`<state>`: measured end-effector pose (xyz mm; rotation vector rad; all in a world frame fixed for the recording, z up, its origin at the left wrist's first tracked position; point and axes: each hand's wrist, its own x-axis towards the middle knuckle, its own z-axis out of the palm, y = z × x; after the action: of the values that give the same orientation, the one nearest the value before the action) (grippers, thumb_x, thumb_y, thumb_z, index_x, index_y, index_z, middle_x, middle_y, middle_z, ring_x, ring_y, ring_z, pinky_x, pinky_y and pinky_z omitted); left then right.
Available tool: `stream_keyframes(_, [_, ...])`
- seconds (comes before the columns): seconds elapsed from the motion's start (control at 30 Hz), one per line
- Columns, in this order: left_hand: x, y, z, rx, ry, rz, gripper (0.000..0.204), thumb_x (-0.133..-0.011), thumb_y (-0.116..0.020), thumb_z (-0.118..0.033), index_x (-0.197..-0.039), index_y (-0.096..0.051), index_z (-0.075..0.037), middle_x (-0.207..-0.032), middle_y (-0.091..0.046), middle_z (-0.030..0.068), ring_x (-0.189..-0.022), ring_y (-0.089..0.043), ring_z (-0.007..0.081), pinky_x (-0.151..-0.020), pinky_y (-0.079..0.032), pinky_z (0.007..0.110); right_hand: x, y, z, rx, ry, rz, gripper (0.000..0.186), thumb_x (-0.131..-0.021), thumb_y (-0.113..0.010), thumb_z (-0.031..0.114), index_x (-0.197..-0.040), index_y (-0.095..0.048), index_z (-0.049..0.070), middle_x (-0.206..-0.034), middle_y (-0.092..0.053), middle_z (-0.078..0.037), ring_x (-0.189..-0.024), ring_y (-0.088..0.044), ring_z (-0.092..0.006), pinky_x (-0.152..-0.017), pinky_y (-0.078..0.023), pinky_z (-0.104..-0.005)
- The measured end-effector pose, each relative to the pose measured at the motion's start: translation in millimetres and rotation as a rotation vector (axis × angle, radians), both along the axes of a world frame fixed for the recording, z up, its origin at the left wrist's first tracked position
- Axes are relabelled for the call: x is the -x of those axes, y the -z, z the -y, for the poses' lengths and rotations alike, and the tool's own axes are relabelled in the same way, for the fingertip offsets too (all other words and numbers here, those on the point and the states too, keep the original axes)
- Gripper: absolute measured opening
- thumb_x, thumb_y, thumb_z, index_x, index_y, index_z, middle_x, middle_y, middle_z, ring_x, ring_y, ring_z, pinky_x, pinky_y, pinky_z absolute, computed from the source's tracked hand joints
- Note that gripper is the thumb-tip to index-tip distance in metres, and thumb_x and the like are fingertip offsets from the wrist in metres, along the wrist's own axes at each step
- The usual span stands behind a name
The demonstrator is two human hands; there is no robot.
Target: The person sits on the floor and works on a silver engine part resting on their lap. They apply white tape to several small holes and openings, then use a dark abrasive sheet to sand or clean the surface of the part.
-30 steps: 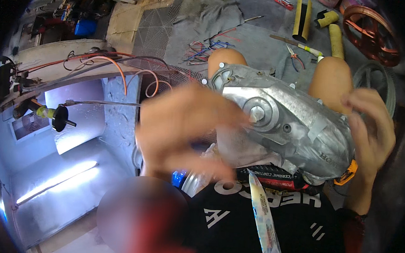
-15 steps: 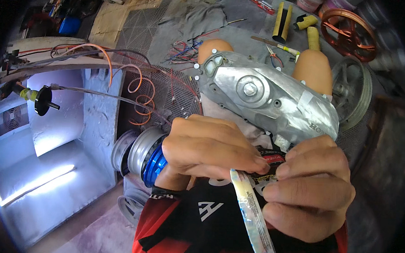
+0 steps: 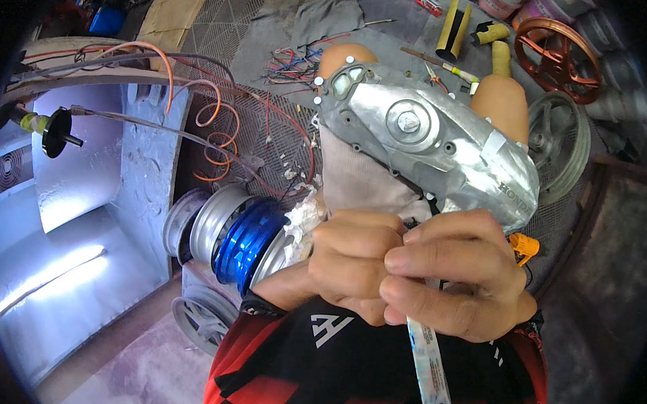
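- The left hand was curled into a loose fist, its knuckles turned up and its thumb side against the right hand
- The right hand had its fingers bent inward, the tips meeting the left hand; whether either hand gripped anything between them could not be told
- A printed strip, pale and narrow, ran down from just below the right hand, in front of the dark shirt; its upper end was hidden
- Just beyond both hands, a metal cover lay slantwise across the lap, with a tape patch on its right part and a pale cloth under its near edge
- Left of the hands stood a blue wheel rim beside a silver rim
- Near the right hand, on its far right side, was an orange object
- Farther beyond, right of the knees, a copper-coloured wheel rested near a grey wheel
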<state>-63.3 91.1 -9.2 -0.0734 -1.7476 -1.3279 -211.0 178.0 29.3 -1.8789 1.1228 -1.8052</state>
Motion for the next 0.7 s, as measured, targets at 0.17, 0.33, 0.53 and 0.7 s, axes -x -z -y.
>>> stream_keyframes(0.17, [-0.3, -3.8, -13.2, -0.028, -0.231, -0.008, 0.02, -0.082, -0.075, -0.006, -0.1, -0.071, 0.0, -0.083, -0.067, 0.0134, -0.059, -0.063, 0.0274, -0.051, -0.051, 0.036, -2.4, 3.0, -0.8, -0.143, -0.036, 0.088, 0.03, -0.082, -0.081, 0.008, -0.11, -0.072, 0.005, -0.114, -0.067, -0.021, -0.097, -0.068, -0.0331, -0.082, -0.058, -0.0415])
stream_keyframes(0.33, [-4.0, -15.9, -0.8, 0.142, -0.262, 0.118, 0.029, -0.073, -0.076, 0.0, -0.102, -0.071, 0.001, -0.087, -0.069, 0.0159, -0.064, -0.068, 0.0283, -0.05, -0.052, 0.034, 10.9, 0.8, 4.4, -0.186, -0.072, 0.006, 0.026, -0.083, -0.079, 0.008, -0.108, -0.072, 0.005, -0.113, -0.068, -0.022, -0.098, -0.068, -0.0356, -0.082, -0.058, -0.0409])
stream_keyframes(0.53, [-25.0, 17.1, 9.4, 0.305, -0.053, 0.007, 0.012, -0.082, -0.071, -0.012, -0.092, -0.068, -0.005, -0.09, -0.071, 0.0152, -0.073, -0.07, 0.0273, -0.059, -0.056, 0.036, 8.9, 18.0, 3.3, 0.131, -0.05, 0.03, 0.018, -0.075, -0.083, 0.005, -0.091, -0.075, 0.004, -0.099, -0.073, -0.016, -0.099, -0.067, -0.0326, -0.081, -0.058, -0.0397])
stream_keyframes(0.7, [-40.1, 63.8, -12.0, 0.349, 0.001, -0.062, 0.011, -0.085, -0.07, -0.015, -0.091, -0.068, -0.006, -0.093, -0.071, 0.0147, -0.077, -0.07, 0.0264, -0.064, -0.058, 0.037, 4.3, 19.8, 12.4, 0.233, -0.072, 0.128, 0.011, -0.072, -0.082, 0.004, -0.079, -0.074, 0.003, -0.09, -0.073, -0.014, -0.087, -0.069, -0.0273, -0.07, -0.058, -0.0341])
